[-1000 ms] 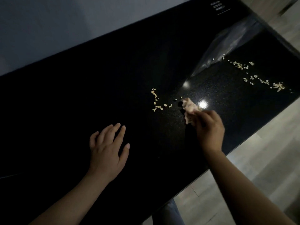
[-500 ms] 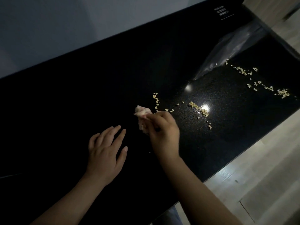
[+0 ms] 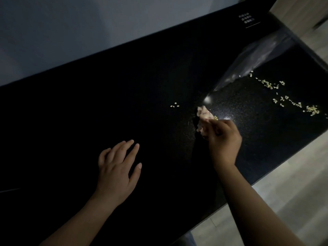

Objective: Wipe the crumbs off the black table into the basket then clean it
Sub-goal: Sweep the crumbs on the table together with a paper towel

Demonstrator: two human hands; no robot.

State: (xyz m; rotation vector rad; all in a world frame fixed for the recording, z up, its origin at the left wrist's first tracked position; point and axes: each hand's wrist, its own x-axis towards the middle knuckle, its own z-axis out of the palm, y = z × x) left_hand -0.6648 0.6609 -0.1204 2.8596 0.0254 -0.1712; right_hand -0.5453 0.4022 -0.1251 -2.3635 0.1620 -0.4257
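Pale crumpled wipe (image 3: 204,119) is pinched between the thumb and curled fingers of my right hand (image 3: 224,141). Its loose end rests on the black bench (image 3: 124,89), right of centre and towards the front edge. I cannot tell whether the wipe is paper or cloth. It looks soft and light with no stiff edge, so I judge it best held bunched at the top with the loose bulk pressed flat to the surface. My left hand (image 3: 117,171) lies flat on the bench to the left, fingers straight and slightly spread, holding nothing. A few crumbs (image 3: 215,118) touch the wipe on its right side. A small cluster (image 3: 174,105) lies apart on its left, and the largest scatter (image 3: 310,110) lies well apart towards the right end. They look dry, light and loose, and are likely to skip on the glossy top, so slow, low strokes are advised. A clear plastic bag (image 3: 257,61) lies beyond the scatter, near its far end. It is thin and may drag under a stroke. A white printed label (image 3: 248,19) marks the far corner. The basket is not in view. Crumbs pushed over the front edge would land on the pale floor (image 3: 292,192).
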